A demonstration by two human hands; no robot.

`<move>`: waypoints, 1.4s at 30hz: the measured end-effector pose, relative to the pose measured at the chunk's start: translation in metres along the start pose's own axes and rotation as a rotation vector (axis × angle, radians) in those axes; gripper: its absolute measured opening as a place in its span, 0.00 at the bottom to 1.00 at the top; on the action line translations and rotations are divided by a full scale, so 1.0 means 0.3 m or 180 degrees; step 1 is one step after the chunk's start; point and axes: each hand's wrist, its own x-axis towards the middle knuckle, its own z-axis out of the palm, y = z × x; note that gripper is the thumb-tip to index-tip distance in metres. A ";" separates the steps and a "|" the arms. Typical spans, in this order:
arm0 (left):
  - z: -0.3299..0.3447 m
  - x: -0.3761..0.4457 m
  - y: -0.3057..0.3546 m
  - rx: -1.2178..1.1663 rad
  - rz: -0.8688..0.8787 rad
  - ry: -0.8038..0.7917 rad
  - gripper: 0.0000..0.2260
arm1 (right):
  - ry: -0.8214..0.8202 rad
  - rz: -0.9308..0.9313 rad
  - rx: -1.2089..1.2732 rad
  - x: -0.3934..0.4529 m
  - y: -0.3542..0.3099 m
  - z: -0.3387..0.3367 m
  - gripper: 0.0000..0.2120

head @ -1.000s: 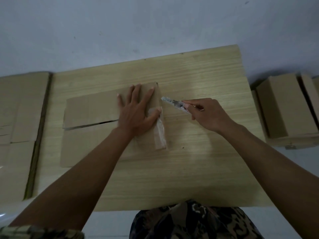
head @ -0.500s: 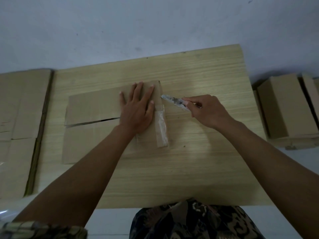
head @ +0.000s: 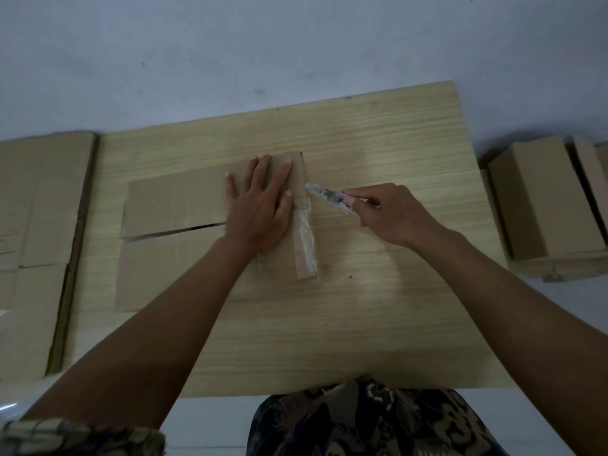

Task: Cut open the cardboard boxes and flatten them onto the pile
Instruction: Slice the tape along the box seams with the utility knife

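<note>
A flattened cardboard box (head: 174, 205) lies on the wooden table (head: 378, 307), with a slit running across its middle and a strip of clear tape (head: 306, 245) along its right edge. My left hand (head: 260, 205) presses flat on the box's right part, fingers straight and spread. My right hand (head: 391, 212) grips a small utility knife (head: 329, 195), its tip pointing left and touching the box's right edge just above the tape.
A pile of flattened cardboard (head: 36, 251) lies left of the table. Several closed cardboard boxes (head: 546, 202) stand on the floor at the right. A pale wall runs behind the table. My patterned clothing shows at the bottom.
My left hand slid slightly up the cardboard and its thumb drew in from the tape. The right hand with the knife shifted a little toward the box's edge.
</note>
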 end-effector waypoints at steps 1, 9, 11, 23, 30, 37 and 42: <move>-0.002 0.001 -0.006 0.0014 0.0034 -0.0006 0.27 | -0.0077 -0.0001 0.0006 0.004 -0.010 -0.004 0.17; -0.017 0.014 -0.058 0.0072 0.0369 -0.0047 0.28 | -0.0978 0.0204 0.0606 0.017 -0.037 -0.030 0.15; -0.016 0.014 -0.062 0.0074 0.0396 -0.0053 0.28 | -0.1153 0.0240 0.0816 0.017 -0.048 -0.036 0.12; -0.006 0.017 -0.094 0.0152 0.0715 0.0005 0.25 | -0.1535 0.0231 0.0781 0.026 -0.071 -0.049 0.17; -0.004 0.019 -0.091 0.0143 0.0753 0.0025 0.25 | -0.1578 0.0208 0.0719 0.024 -0.094 -0.009 0.16; -0.002 0.019 -0.094 0.0121 0.0791 0.0029 0.25 | -0.1642 0.0308 0.0842 -0.004 -0.088 0.001 0.17; -0.006 0.021 -0.096 0.0094 0.0794 -0.0012 0.25 | -0.1702 0.0376 0.0903 -0.028 -0.087 0.021 0.17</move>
